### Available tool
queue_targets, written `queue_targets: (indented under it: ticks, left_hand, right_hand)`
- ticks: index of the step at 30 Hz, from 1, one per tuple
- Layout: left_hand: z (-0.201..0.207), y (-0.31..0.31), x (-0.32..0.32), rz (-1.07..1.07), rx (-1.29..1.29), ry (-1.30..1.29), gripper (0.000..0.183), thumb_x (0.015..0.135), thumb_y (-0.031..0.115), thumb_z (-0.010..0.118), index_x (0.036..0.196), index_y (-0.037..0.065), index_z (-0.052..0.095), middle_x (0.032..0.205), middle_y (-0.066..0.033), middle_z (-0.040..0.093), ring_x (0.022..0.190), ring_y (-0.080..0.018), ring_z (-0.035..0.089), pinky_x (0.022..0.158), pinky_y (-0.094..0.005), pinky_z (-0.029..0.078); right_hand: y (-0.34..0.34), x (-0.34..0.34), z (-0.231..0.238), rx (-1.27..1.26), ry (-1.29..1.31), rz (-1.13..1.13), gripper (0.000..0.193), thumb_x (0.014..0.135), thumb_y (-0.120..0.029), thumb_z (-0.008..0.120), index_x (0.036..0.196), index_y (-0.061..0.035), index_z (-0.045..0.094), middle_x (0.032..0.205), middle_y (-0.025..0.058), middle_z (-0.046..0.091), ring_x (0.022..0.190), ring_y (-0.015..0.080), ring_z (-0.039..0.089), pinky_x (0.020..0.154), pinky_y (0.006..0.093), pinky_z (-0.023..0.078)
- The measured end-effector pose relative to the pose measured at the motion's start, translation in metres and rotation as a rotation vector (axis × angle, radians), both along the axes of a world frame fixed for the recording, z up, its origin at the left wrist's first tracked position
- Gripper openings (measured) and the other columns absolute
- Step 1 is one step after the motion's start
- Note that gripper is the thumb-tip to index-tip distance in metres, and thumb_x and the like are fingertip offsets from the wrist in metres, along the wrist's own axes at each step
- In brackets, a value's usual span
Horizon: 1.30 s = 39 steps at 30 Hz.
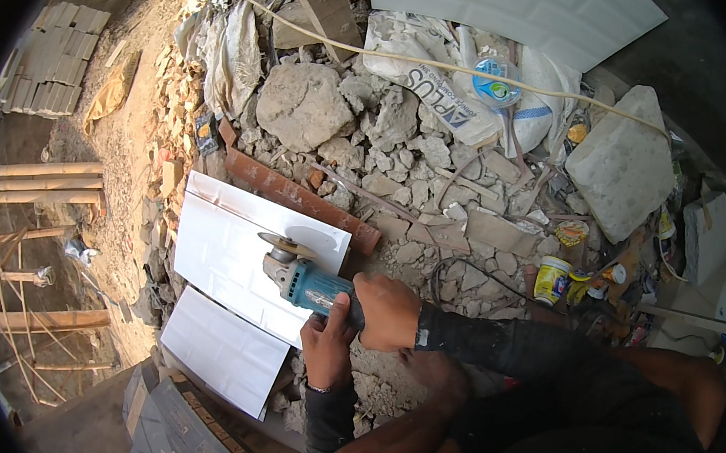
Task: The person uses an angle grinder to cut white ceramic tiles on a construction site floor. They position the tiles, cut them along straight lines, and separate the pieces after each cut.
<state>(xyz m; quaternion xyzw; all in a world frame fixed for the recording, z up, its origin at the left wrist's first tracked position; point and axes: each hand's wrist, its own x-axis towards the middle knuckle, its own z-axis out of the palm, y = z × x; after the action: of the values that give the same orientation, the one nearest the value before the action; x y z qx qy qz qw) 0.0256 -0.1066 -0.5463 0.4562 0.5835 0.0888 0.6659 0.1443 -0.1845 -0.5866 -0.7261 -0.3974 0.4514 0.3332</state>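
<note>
A blue angle grinder (318, 288) is in both my hands, its head pointing up and to the left. My left hand (327, 350) wraps round the body from below, thumb along its side. My right hand (387, 310) closes round the rear end. The grinder's disc (287, 244) is over a white wall tile (224, 255); whether it touches, I cannot tell. A thin dark line runs across the tile's upper part, from its left edge toward the disc. Below lies a second white tile (224, 349) with a brick-like pattern.
Broken concrete with a large lump (303, 105) fills the ground ahead. A brown-red strip (299, 199) lies behind the tile. A pale cable (453, 69) crosses the rubble; a dark cord (481, 269) curls right of my hands. A concrete slab (622, 165) and yellow tub (552, 280) are at right.
</note>
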Motion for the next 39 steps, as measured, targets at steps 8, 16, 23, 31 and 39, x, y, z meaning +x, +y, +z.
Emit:
queue_targets:
  ticks: [8,16,23,31,39]
  left_hand:
    - [-0.002,-0.002,-0.001,0.005,-0.007,-0.022,0.033,0.098,0.025,0.068,0.109,-0.004,0.061,0.099,-0.0091,0.071,0.084,-0.0168,0.069,0.079,-0.0305,0.056]
    - [0.0,-0.001,0.0,-0.003,-0.009,-0.01,0.032,0.097,0.025,0.069,0.108,-0.004,0.062,0.1,-0.0093,0.071,0.083,-0.0166,0.069,0.079,-0.0306,0.056]
    - [0.001,-0.002,0.001,-0.007,-0.04,0.003,0.032,0.097,0.026,0.069,0.108,-0.004,0.062,0.1,-0.0098,0.071,0.086,-0.0174,0.07,0.082,-0.031,0.056]
    - [0.003,-0.006,0.001,-0.021,-0.056,-0.007,0.033,0.097,0.026,0.069,0.109,-0.004,0.062,0.1,-0.0099,0.071,0.087,-0.0177,0.07,0.082,-0.031,0.056]
    - [0.005,-0.01,0.002,-0.025,-0.06,0.011,0.032,0.097,0.024,0.069,0.109,-0.005,0.062,0.1,-0.0102,0.071,0.086,-0.0176,0.07,0.081,-0.031,0.056]
  right_hand:
    - [-0.003,0.001,0.003,-0.024,0.001,-0.003,0.058,0.062,-0.019,0.084,0.1,0.0085,0.05,0.09,0.0278,0.068,0.085,0.0444,0.07,0.074,0.0466,0.059]
    - [-0.002,0.001,0.002,-0.032,0.017,0.015,0.058,0.062,-0.018,0.083,0.102,0.008,0.05,0.094,0.0285,0.067,0.088,0.0445,0.07,0.077,0.0463,0.059]
    - [-0.006,0.001,0.002,-0.061,-0.002,0.026,0.059,0.063,-0.018,0.084,0.104,0.0081,0.05,0.094,0.0279,0.067,0.089,0.0438,0.07,0.077,0.0467,0.059]
    - [-0.011,0.003,0.001,-0.051,0.04,0.042,0.059,0.062,-0.017,0.083,0.104,0.0081,0.05,0.095,0.0285,0.067,0.089,0.0446,0.07,0.077,0.0476,0.059]
    - [-0.014,0.004,0.003,-0.056,0.038,0.042,0.057,0.063,-0.018,0.08,0.105,0.0071,0.05,0.097,0.0297,0.067,0.091,0.046,0.069,0.079,0.0489,0.058]
